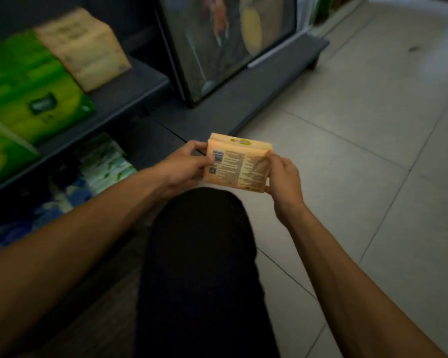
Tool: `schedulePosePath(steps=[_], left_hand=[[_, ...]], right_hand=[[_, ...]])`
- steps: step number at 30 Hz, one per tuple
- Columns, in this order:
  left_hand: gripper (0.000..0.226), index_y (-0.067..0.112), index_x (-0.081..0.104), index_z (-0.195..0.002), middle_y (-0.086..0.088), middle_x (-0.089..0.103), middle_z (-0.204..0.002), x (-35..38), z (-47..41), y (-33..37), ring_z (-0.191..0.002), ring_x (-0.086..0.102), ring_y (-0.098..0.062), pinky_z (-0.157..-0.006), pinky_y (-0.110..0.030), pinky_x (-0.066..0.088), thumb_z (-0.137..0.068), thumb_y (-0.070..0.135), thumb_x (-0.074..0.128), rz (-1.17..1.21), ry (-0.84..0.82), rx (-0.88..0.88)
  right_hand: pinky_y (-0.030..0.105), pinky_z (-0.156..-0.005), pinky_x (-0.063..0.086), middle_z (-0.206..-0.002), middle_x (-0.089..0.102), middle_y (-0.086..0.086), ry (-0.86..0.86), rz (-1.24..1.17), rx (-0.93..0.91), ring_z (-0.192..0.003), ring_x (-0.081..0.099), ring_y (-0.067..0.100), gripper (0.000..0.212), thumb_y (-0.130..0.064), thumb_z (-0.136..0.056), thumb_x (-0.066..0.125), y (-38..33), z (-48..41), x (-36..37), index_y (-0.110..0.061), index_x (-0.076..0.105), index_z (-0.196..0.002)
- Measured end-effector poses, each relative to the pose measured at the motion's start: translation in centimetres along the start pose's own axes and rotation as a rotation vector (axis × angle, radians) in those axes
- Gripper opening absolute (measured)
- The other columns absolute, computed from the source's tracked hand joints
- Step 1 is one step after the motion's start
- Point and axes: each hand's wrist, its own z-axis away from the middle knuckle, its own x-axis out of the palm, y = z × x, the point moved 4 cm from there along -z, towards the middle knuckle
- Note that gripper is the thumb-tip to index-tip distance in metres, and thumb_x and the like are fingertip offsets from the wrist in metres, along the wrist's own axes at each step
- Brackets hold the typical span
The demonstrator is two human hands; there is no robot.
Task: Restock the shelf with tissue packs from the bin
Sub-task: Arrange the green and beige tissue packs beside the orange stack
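Fingers (195, 146) of the left hand (184, 167) curl round the left end of a tissue pack (234, 164), the thumb lying on its printed face near the barcode; the right hand (285, 180) pinches the opposite end, its fingers closed on the wrapper's edge; so both hands have hold of the one pack, which hangs in the air above a dark trouser knee (199, 254), off to the right of the shelf (130, 99) and touching nothing else.

By its look the pack is light and soft; a thin plastic wrapper over stacked tissue, likely to dent under a hard squeeze and somewhat slick on its flat faces; the short ends, where the hands sit, seem the sound place to hold, since the block is probably stiffest along its length and the wrapper folds there should give some purchase; nothing about it looks fragile.

Counting: one pack in hand; one tan pack (83, 47) of like colour on the upper shelf board; green packs (29, 81) beside it, at least two, though blur hides the seams between them; on the lower level one white and green pack (106, 161) and some blue packs (49, 202) too blurred to count; two hands, both engaged. No bin shows in view; the pale tiled floor (360, 151) lies to the right.
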Motion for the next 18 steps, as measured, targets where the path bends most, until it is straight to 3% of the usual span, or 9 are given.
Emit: schedulePosePath(steps=[2, 5, 7, 9, 11, 15, 18], left_hand=[[0.014, 0.025, 0.050, -0.111, -0.002, 0.067, -0.108, -2.2, 2.4, 1.5, -0.090, 0.068, -0.015, -0.086, -0.038, 0.053, -0.097, 0.026, 0.052, 0.024, 0.068, 0.054], [0.014, 0.019, 0.050, -0.100, -0.009, 0.066, -0.113, -5.3, 5.7, 3.6, -0.094, 0.068, -0.024, -0.079, -0.036, 0.055, -0.098, 0.033, 0.048, 0.151, 0.142, 0.108], [0.023, 0.014, 0.050, -0.107, -0.010, 0.068, -0.109, -7.0, 7.5, 4.6, -0.093, 0.069, -0.024, -0.077, -0.036, 0.056, -0.099, 0.035, 0.046, 0.238, 0.191, 0.146], [0.028, 0.011, 0.051, -0.114, -0.007, 0.068, -0.106, -8.4, 9.2, 5.3, -0.095, 0.069, -0.024, -0.077, -0.037, 0.057, -0.100, 0.033, 0.045, 0.324, 0.252, 0.188], [0.023, 0.011, 0.055, -0.108, -0.005, 0.067, -0.103, -9.9, 10.6, 5.7, -0.095, 0.068, -0.024, -0.080, -0.040, 0.056, -0.099, 0.031, 0.047, 0.395, 0.325, 0.227], [0.015, 0.016, 0.060, -0.098, -0.003, 0.070, -0.098, -12.8, 13.1, 6.1, -0.093, 0.068, -0.021, -0.078, -0.041, 0.057, -0.097, 0.029, 0.053, 0.487, 0.428, 0.302], [0.010, 0.014, 0.059, -0.097, -0.005, 0.069, -0.095, -14.3, 14.5, 6.2, -0.088, 0.068, -0.020, -0.072, -0.036, 0.058, -0.094, 0.023, 0.058, 0.499, 0.473, 0.347]], right_hand=[[0.048, -0.087, 0.055, -0.104, 0.069, 0.006, -0.068, -0.016, -0.036, -0.097, 0.066, 0.020, 0.032, -0.043, -0.092, 0.047, -3.3, 1.3, 1.5, -0.015, 0.061, -0.101], [0.030, -0.078, 0.052, -0.103, 0.069, 0.001, -0.150, 0.004, -0.137, -0.097, 0.065, 0.014, 0.029, -0.042, -0.097, 0.044, -8.0, 3.0, 3.2, -0.021, 0.062, -0.099], [0.024, -0.069, 0.046, -0.098, 0.068, -0.003, -0.198, 0.045, -0.217, -0.091, 0.063, 0.009, 0.028, -0.043, -0.100, 0.040, -10.8, 4.3, 4.6, -0.026, 0.062, -0.093], [0.026, -0.064, 0.046, -0.091, 0.066, -0.006, -0.209, 0.067, -0.274, -0.082, 0.061, 0.011, 0.034, -0.049, -0.100, 0.037, -13.1, 5.5, 5.8, -0.027, 0.062, -0.089], [0.028, -0.059, 0.047, -0.090, 0.066, -0.003, -0.225, 0.070, -0.305, -0.076, 0.061, 0.013, 0.038, -0.053, -0.099, 0.034, -14.8, 6.6, 7.1, -0.027, 0.061, -0.094], [0.032, -0.060, 0.054, -0.097, 0.068, 0.006, -0.293, 0.035, -0.332, -0.085, 0.068, 0.020, 0.037, -0.055, -0.098, 0.036, -16.8, 8.4, 9.3, -0.023, 0.056, -0.093], [0.043, -0.070, 0.060, -0.098, 0.067, 0.007, -0.327, -0.028, -0.309, -0.093, 0.069, 0.024, 0.032, -0.049, -0.096, 0.049, -17.3, 9.6, 11.2, -0.017, 0.053, -0.090]])
